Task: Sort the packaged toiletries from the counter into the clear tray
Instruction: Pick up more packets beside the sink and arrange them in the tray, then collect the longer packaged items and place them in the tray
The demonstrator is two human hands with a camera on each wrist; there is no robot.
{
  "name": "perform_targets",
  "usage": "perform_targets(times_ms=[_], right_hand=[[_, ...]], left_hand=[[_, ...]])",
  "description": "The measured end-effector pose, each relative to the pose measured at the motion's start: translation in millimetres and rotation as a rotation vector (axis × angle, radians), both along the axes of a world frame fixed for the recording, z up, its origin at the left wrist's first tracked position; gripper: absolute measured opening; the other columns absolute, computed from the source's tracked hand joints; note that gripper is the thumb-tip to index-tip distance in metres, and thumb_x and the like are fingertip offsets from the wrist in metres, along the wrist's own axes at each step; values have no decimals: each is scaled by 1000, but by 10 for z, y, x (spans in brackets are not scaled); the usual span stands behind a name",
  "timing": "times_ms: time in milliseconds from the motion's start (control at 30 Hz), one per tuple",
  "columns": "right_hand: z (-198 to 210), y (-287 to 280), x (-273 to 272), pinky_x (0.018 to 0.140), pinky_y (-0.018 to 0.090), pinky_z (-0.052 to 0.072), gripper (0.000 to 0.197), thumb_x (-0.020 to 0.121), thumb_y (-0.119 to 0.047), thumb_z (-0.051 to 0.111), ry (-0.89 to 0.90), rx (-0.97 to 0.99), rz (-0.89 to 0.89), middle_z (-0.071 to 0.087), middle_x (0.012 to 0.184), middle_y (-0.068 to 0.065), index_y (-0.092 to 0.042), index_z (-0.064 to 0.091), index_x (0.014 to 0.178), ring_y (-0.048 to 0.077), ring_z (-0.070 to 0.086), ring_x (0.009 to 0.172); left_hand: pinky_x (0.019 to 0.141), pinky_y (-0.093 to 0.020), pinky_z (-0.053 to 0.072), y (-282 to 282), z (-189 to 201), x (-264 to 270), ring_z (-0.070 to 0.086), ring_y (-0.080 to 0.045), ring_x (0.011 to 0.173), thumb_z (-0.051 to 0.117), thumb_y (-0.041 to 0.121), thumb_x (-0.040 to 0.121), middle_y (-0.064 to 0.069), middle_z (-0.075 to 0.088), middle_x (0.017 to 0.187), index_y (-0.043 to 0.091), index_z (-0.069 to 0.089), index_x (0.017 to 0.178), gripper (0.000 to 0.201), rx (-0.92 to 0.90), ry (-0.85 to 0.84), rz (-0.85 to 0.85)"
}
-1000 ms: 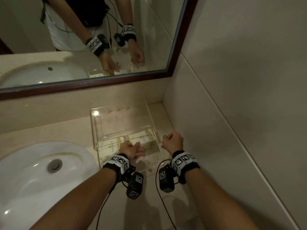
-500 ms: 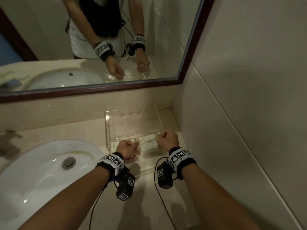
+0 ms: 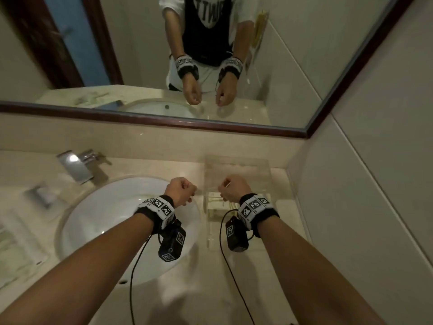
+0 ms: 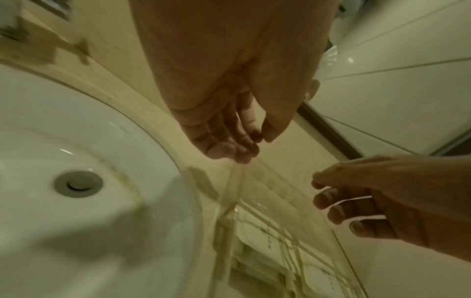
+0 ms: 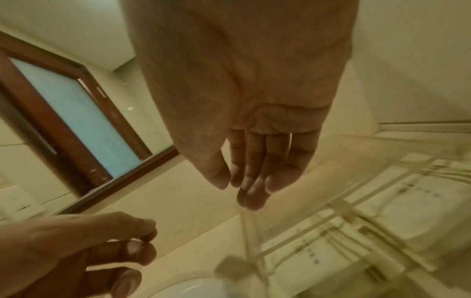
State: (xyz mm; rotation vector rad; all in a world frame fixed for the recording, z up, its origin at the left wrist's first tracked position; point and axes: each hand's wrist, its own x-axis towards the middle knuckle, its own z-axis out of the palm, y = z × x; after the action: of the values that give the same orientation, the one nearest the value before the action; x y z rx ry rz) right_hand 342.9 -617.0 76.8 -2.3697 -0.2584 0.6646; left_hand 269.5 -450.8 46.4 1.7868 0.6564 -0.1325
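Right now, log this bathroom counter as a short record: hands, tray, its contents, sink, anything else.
left hand: empty, fingers loosely curled, held above the basin's right edge
right hand: empty, fingers loosely curled, held above the tray
clear tray: on the counter by the right wall, right of the sink
packaged toiletries: pale packets lying flat in the tray's near part; count unclear
sink: white oval basin, drain visible
faucet: chrome, behind the sink
counter left of sink: blurred pale items, not identifiable
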Motion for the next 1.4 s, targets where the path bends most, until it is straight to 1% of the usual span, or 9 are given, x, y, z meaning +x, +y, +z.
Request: perform_targets(times_ms=[267,367,500,600,700,833,1033,1267,1400], right_hand=[[150,1067,-550,77,37,60,18,88,-20,60,-49,-78,189,75,82,12,-18,60,71,25,72,81],[169,1573,-766,73,35,60,9,87,-22,58,-49,-68,245,73,86,10,-16,64,82,23,71,78],[44,2213,-1076,81,36,58,10,84,-22,59,-60,-83,343,71,95,9,-16,65,90,25,68,87],[-77,2639,-1334,73,27,52,20,86,-23,61,-30,-95,419,67,100,5,-16,62,105,17,64,80],[-204,3045,-1560,68,28,53,28,86,-28,61,20,-122,494,68,106,9,-21,56,113,19,66,78],[-391,3548,-1850,89,41,56,36,85,-29,62,30,-160,606,67,113,13,-19,54,118,28,66,100],[-673,4131,-2302,96,36,50,36,89,-30,62,50,-248,767,59,127,11,-12,58,120,27,59,114],[-922,4507,-2595,87,33,46,41,90,-30,63,40,-294,852,54,128,13,-9,52,124,29,55,114],[-967,4647,-2644,85,36,46,40,90,-30,62,3,-269,847,53,125,14,-8,50,122,31,55,110]], left_hand=[[49,-25,47,1063,127,-789,61,-22,59,58,13,84,-9,67,75,13,58,73,11,58,8,148],[49,-25,44,1508,169,-1136,60,-21,60,57,10,85,-7,65,74,10,59,79,6,34,-3,243],[49,-24,43,2064,139,-1619,56,-19,55,55,8,86,-7,62,71,8,59,80,8,5,7,401],[49,-24,43,2458,53,-2012,56,-20,54,55,9,86,-7,62,70,12,57,72,15,14,29,477],[51,-25,43,2783,-52,-2394,56,-21,55,54,8,86,-8,63,70,12,57,69,17,-2,57,548],[50,-25,43,3139,-213,-2862,57,-21,56,54,11,88,-6,63,70,13,55,70,18,16,115,592],[50,-27,43,3557,-497,-3357,56,-25,57,57,11,86,-13,64,74,8,57,75,12,-10,201,687],[49,-27,42,3771,-736,-3587,54,-26,62,69,16,81,-9,59,78,10,53,85,18,-23,231,743],[55,-30,44,3856,-783,-3563,53,-29,78,67,16,82,-13,55,97,8,46,105,32,-52,269,739]])
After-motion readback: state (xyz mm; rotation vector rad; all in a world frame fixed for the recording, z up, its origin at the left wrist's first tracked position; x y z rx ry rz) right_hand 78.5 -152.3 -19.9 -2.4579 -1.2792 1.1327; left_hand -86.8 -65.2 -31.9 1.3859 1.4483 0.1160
